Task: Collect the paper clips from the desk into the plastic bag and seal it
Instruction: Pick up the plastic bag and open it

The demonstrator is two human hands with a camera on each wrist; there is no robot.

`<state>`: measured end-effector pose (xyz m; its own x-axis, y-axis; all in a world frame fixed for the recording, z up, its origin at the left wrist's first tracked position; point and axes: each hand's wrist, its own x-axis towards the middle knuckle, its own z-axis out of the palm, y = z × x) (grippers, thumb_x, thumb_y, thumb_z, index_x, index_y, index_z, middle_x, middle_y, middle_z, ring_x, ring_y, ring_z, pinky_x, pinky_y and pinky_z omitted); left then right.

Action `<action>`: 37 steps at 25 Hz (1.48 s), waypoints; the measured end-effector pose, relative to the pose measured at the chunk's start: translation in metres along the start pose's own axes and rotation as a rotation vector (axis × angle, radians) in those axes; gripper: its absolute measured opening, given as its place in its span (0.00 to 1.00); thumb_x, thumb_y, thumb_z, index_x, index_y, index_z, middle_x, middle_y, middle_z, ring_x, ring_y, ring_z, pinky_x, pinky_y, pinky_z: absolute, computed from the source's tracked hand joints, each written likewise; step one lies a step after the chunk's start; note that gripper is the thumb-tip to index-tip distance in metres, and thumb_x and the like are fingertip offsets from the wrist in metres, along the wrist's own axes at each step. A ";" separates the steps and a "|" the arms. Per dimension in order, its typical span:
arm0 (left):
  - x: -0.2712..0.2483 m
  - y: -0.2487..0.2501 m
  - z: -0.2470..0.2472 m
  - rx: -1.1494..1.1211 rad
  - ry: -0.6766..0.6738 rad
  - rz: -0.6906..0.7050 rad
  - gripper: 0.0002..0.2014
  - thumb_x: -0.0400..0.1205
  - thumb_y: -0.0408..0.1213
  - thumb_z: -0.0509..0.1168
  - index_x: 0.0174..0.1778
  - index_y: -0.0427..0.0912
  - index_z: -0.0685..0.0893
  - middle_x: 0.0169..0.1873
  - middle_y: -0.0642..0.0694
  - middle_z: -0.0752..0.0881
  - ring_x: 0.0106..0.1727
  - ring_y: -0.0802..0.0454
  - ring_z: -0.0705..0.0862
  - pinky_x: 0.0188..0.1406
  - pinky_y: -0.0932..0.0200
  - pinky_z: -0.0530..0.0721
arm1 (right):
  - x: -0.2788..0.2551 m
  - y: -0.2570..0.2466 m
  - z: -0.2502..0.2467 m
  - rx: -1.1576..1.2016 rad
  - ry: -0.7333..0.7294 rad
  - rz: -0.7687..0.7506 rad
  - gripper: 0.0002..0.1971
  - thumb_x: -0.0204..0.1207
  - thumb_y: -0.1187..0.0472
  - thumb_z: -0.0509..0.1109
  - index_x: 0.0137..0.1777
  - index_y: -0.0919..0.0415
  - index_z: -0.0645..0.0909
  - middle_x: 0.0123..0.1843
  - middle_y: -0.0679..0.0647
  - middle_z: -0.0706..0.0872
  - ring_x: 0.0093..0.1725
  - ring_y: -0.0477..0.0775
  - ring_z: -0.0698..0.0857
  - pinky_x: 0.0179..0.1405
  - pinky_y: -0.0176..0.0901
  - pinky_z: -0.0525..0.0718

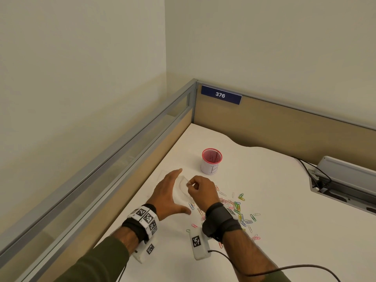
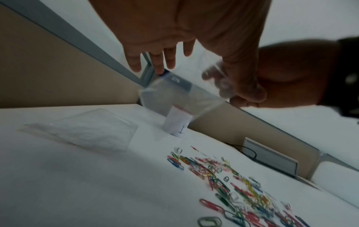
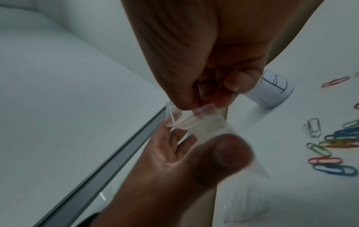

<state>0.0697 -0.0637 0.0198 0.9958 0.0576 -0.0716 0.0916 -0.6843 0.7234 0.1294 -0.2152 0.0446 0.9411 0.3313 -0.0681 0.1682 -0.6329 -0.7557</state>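
Left hand (image 1: 169, 193): open, fingers straight and spread, thumb out; held edge-up just left of the bag, palm toward it. Whether the fingertips touch the film cannot be told; it grips nothing.

Plastic bag (image 3: 196, 121): small, clear, with a red zip line near its mouth. Held up off the tabletop (image 1: 284, 190) between the two hands. Mouth end is uppermost, at the right hand's fingertips; the body hangs down and toward the person. Film crumpled, looks empty. Mouth appears slightly parted at one corner, not yet wide.

Second bag (image 2: 85, 130): another clear film lying flat on the tabletop, left of the clips, below the left hand.

Right hand (image 1: 200, 191): fingers curled, thumb and forefinger pinching the bag's top edge by the zip. This hand alone carries the bag.

Paper clips (image 1: 237, 208): mixed colours, loose scatter flat on the tabletop, right of both hands and nearer the person. None seen in the bag.

Key relation: clips lie to the right and below the bag; the right hand is nearer them but occupied. The scatter's long axis runs from beside the right hand back toward the person.

Judgement: bag opening in hand; left hand probably needs to take the rim so the right is freed to pick clips.

Cup (image 1: 211, 161): white, red-rimmed, marked B, standing behind the hands, apart.
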 end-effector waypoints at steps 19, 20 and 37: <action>0.014 -0.018 0.011 0.088 0.224 0.021 0.21 0.75 0.43 0.74 0.62 0.50 0.75 0.55 0.50 0.84 0.59 0.47 0.80 0.64 0.44 0.84 | -0.015 -0.034 -0.003 -0.309 -0.008 -0.243 0.13 0.78 0.48 0.67 0.57 0.54 0.83 0.55 0.51 0.86 0.54 0.53 0.82 0.59 0.50 0.79; 0.014 -0.017 0.011 0.098 0.214 0.018 0.21 0.76 0.44 0.74 0.63 0.50 0.75 0.57 0.50 0.84 0.60 0.48 0.80 0.65 0.45 0.83 | -0.013 -0.033 -0.001 -0.322 -0.031 -0.233 0.11 0.80 0.51 0.65 0.56 0.54 0.83 0.55 0.52 0.87 0.53 0.55 0.83 0.59 0.50 0.80; 0.022 -0.018 0.014 0.164 0.155 -0.002 0.17 0.74 0.45 0.76 0.55 0.52 0.79 0.45 0.57 0.82 0.46 0.59 0.83 0.55 0.52 0.89 | -0.017 -0.038 -0.006 -0.125 -0.330 -0.181 0.13 0.80 0.50 0.64 0.60 0.54 0.77 0.57 0.52 0.85 0.54 0.54 0.84 0.55 0.46 0.83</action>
<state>0.0895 -0.0609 -0.0044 0.9859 0.1620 0.0427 0.1041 -0.7924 0.6011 0.1092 -0.2007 0.0787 0.7517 0.6393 -0.1619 0.3764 -0.6175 -0.6906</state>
